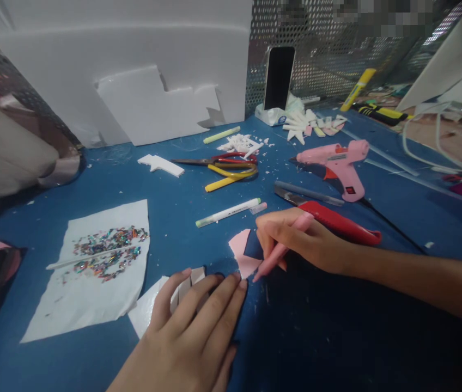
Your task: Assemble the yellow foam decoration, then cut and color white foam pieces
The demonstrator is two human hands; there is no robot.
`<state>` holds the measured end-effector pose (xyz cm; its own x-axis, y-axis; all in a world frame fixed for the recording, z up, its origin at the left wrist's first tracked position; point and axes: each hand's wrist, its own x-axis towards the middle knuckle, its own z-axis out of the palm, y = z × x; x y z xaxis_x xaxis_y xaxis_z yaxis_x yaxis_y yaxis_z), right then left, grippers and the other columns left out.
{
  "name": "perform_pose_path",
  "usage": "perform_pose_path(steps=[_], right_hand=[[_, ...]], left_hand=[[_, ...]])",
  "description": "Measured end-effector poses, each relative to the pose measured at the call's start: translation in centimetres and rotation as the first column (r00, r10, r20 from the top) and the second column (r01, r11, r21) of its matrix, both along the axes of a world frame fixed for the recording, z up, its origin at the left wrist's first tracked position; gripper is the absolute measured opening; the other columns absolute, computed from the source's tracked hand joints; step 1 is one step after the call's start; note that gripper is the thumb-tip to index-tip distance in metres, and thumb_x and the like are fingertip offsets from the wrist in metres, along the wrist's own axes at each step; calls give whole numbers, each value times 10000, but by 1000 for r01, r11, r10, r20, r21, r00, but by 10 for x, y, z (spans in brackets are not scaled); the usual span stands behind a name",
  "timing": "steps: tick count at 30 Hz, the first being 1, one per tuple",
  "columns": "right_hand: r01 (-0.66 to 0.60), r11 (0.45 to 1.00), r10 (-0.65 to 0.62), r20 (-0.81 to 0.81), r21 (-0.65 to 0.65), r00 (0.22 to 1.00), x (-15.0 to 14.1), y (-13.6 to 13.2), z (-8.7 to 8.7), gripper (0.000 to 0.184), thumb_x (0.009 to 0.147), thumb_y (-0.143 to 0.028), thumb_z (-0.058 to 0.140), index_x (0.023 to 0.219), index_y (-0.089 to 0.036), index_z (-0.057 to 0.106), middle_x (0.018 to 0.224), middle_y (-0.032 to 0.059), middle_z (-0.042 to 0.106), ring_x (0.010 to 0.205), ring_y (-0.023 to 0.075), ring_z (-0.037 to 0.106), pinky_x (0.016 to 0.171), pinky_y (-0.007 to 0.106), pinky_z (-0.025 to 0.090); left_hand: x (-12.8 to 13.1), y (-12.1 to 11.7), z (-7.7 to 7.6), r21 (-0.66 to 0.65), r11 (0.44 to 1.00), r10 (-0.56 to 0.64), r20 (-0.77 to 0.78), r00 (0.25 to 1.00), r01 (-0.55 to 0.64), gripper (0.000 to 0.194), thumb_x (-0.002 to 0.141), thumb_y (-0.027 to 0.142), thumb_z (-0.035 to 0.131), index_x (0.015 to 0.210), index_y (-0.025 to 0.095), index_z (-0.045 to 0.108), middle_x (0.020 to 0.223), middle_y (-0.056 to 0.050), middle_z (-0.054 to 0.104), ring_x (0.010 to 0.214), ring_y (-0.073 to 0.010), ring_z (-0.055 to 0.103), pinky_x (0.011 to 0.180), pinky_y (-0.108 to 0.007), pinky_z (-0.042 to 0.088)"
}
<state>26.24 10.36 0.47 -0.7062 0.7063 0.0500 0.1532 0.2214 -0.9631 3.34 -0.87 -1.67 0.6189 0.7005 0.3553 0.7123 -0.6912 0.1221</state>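
My right hand [296, 239] grips a pink marker [278, 255], its tip pointing down beside the lower end of a small pink cut piece [242, 256]. My left hand [198, 332] lies flat with fingers stretched out, the fingertips touching the bottom edge of that pink piece. Under and beside the left fingers are white folded pieces [149, 305], partly hidden by the hand. Just above the right hand lie a red-handled knife [337, 222] and a small marker cap [258, 208].
A white sheet [92, 305] with colourful glitter bits lies at left. Beyond are a green-tipped pen [229, 212], scissors [231, 161], white scraps [241, 145], a pink glue gun [339, 160] with its cord, and a propped phone [280, 79]. A white board [112, 49] stands behind.
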Motion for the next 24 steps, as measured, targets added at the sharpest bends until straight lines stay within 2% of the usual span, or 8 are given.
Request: perform_pose_path(steps=[4, 7, 11, 15, 18, 22, 24], right_hand=[[48, 998, -48, 0, 49, 999, 0, 0, 0, 465, 999, -428, 428, 706, -124, 622, 654, 17, 579, 606, 94, 537, 565, 219, 412], [25, 1000, -25, 9, -4, 1000, -1, 0, 0, 504, 1008, -441, 392, 679, -126, 607, 631, 19, 584, 553, 89, 524, 526, 220, 403], [63, 997, -63, 15, 39, 998, -1, 0, 0, 473, 995, -448, 425, 698, -128, 608, 642, 15, 578, 599, 93, 537, 561, 215, 418], [38, 998, -38, 9, -42, 999, -1, 0, 1, 508, 1007, -452, 376, 672, -134, 587, 623, 18, 584, 528, 86, 523, 514, 217, 413], [74, 997, -74, -2, 13, 997, -1, -1, 1, 484, 992, -460, 419, 686, -132, 601, 656, 18, 573, 570, 87, 521, 523, 208, 410], [58, 998, -58, 13, -24, 998, 0, -1, 1, 530, 1001, -472, 380, 639, -137, 576, 599, 19, 560, 532, 93, 503, 504, 219, 407], [97, 995, -97, 11, 5, 995, 0, -1, 1, 495, 998, -457, 397, 675, -135, 590, 663, 27, 579, 573, 95, 525, 524, 218, 413]], left_hand=[[1, 1, 1, 1, 1000, -1, -2, 1000, 1, 423, 919, 343, 566, 1307, 175, 587, 1318, -14, 630, 1157, -210, 527, 1184, -395, 90], [1, 1, 1, -1, 1000, -2, 2, 1000, 2, 413, 918, 344, 567, 1293, 174, 598, 1301, -14, 642, 1152, -205, 527, 1187, -384, 83], [1, 1, 0, -7, 1000, -1, 1, 1000, 1, 428, 916, 350, 573, 1311, 185, 584, 1320, -8, 629, 1152, -209, 532, 1185, -393, 94], [1, 1, 0, -19, 1000, 7, 1, 1000, -7, 417, 927, 351, 559, 1312, 191, 584, 1321, -4, 628, 1158, -212, 534, 1182, -402, 102], [2, 0, 1, -30, 999, 12, -2, 1000, -12, 421, 920, 348, 575, 1314, 198, 583, 1325, 1, 625, 1166, -212, 530, 1185, -398, 89], [0, -2, 1, -43, 999, 19, 12, 1000, -19, 422, 919, 350, 579, 1311, 196, 585, 1323, 2, 627, 1166, -209, 532, 1188, -392, 84], [-1, -2, 1, -33, 999, 14, 15, 1000, -14, 425, 918, 348, 581, 1312, 191, 583, 1321, -1, 628, 1164, -206, 533, 1188, -388, 82]])
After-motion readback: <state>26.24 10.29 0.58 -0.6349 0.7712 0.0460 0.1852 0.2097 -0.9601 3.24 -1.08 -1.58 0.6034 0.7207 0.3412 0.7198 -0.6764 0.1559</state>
